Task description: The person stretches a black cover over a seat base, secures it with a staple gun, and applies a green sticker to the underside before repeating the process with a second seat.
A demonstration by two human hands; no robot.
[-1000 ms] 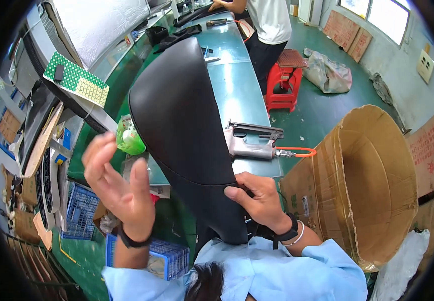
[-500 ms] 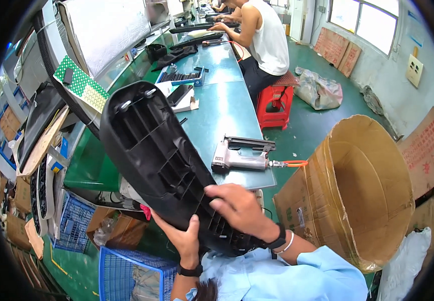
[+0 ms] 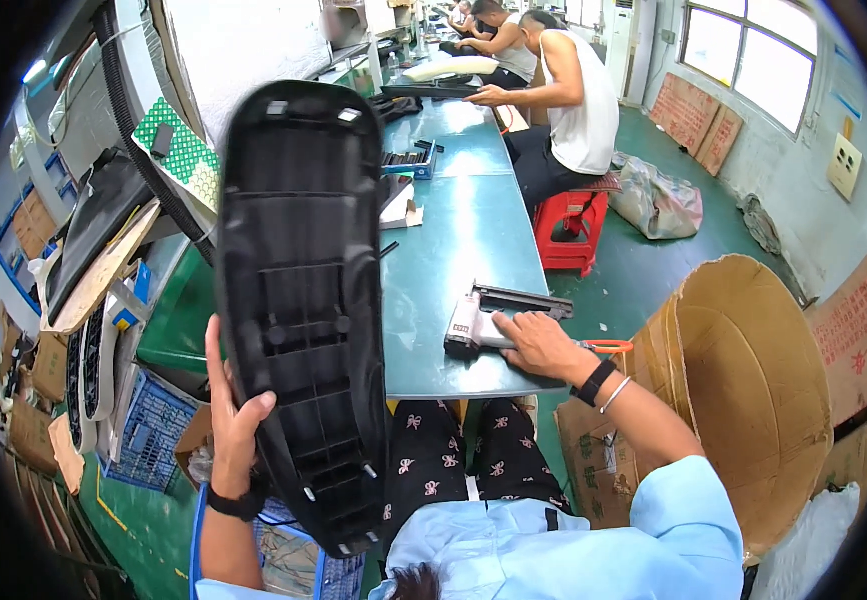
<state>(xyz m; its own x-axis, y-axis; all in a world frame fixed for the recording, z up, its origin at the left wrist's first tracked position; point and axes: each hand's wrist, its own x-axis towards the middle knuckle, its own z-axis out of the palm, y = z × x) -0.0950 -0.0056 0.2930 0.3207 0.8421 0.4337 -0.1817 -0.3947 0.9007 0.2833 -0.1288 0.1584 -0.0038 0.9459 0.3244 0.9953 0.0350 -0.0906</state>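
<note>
Standing almost upright in front of the person, the black moulded seat base (image 3: 303, 300) shows its ribbed underside to the camera: long raised ribs, cross braces, a few small pale screw points near the bottom end and two light patches near the rounded top. It is long and narrow, widest in its upper half and tapering toward the lower tip, which hangs over the blue crate (image 3: 253, 560) at the person's left knee. The seat base is held up in the air at the left edge of the green workbench (image 3: 463, 260), covering part of it.

The left hand (image 3: 231, 425) grips the seat base from its left rim, palm against the edge, fingers curled round the side and the thumb pressed on the ribbed face; a dark wristband sits on that wrist. The forearm rises from the lower edge.

The right hand (image 3: 543, 345) lies flat on the staple gun (image 3: 488, 320), which rests on the workbench near its front edge. The fingers are spread over the tool's body, touching it but not closed round it. The right arm, in a light blue sleeve, reaches forward from the lower right.
</note>
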